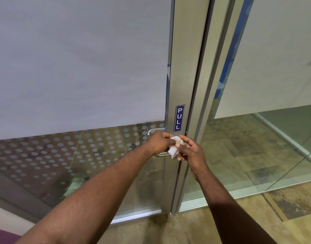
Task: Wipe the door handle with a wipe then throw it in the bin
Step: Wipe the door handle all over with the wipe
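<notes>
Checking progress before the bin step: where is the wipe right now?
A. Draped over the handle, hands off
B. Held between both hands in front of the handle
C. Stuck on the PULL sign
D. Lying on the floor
B: the crumpled wipe is pinched by the left hand and touched by the right hand, just in front of the handle.
</notes>
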`<state>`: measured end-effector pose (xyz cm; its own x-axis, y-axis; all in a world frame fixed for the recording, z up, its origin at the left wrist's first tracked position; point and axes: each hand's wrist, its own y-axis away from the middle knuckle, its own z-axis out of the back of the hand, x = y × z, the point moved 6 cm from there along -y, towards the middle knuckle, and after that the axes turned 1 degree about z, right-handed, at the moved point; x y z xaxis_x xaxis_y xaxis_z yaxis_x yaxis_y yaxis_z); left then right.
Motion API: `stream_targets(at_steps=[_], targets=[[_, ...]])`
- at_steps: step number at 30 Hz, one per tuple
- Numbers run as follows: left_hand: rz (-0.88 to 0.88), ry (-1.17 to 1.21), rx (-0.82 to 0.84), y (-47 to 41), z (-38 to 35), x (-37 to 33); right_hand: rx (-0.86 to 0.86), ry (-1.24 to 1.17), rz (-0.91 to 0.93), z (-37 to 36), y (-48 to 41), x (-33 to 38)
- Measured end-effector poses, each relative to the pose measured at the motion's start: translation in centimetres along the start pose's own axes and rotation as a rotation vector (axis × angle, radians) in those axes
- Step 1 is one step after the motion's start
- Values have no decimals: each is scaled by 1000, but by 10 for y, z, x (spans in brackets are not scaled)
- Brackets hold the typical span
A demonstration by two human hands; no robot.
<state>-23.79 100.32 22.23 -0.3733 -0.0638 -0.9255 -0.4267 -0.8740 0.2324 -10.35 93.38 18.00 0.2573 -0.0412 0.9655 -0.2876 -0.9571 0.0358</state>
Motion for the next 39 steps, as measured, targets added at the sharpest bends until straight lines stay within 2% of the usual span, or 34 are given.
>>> stream_targets(at_steps=[2, 8, 14, 19, 23, 26, 29, 32, 35, 39], targets=[[-24, 15, -7, -1, 0, -1, 18, 11, -18, -1, 0, -4], [-60, -6, -49, -3, 6, 1, -84, 87, -23, 5, -4, -9], [-101, -6, -43, -4, 8, -1, -25, 78, 14, -5, -8, -10], [-96, 20, -26, -4, 13, 1, -26, -152, -89, 2, -17, -16], [-80, -43, -120, -9, 22, 7, 69, -387, -124, 1, -21, -19], [-92, -33, -194, -12, 25, 8, 127, -446, -133, -2, -22, -19], [-132, -70, -240, -14, 24, 6, 41, -441, -130, -2, -26, -20], [-155, -85, -88, -10, 12, 3, -71, -458, -113, 3, -29, -20], [-175, -168, 43, -7, 0, 5, -132, -347, -131, 7, -28, -18], [-178, -226, -36, -10, -1, 6, -155, -202, -112, 9, -27, -19]])
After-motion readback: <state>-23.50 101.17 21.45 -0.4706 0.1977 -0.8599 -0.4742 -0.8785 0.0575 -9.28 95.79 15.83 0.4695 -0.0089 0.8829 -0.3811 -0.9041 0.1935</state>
